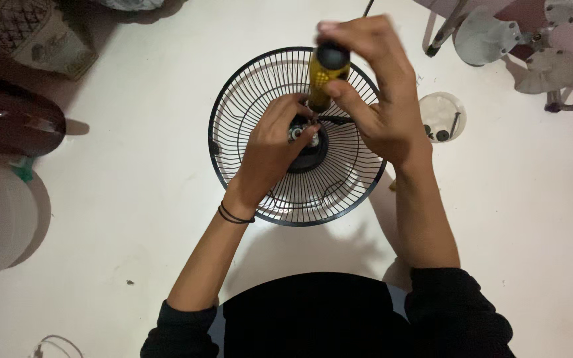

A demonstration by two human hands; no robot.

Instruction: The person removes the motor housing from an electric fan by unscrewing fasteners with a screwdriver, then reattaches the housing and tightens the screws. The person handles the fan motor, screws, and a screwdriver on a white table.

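The black wire fan guard (298, 136) lies flat on the white table (134, 192), right in front of the person, and at its middle sits the dark hub (308, 147) with small metal parts showing. A screwdriver (326, 76) with a yellow handle and a black cap stands nearly upright over that hub, its tip hidden behind the fingers.

The right hand (373, 99) is wrapped around the handle, thumb on the yellow part and fingers curled over the cap. The left hand (274, 142) rests on the hub, fingertips pinching or steadying something small there — I cannot tell just what.

The risk, to my eye, is a slip. The left fingertips sit right beside where the tip should be, so if the driver jumps out of the screw head under pressure it could jab them. The guard also seems held only by that one hand — a hard twist could spin or skid it on the smooth table. A loosened screw could drop through the wires and roll off.

To the right, just beside the guard, stands a small clear dish (442, 116) holding a few dark screws. Farther off at the top right lie pale grey fan parts (492, 33) — well apart from the hands.
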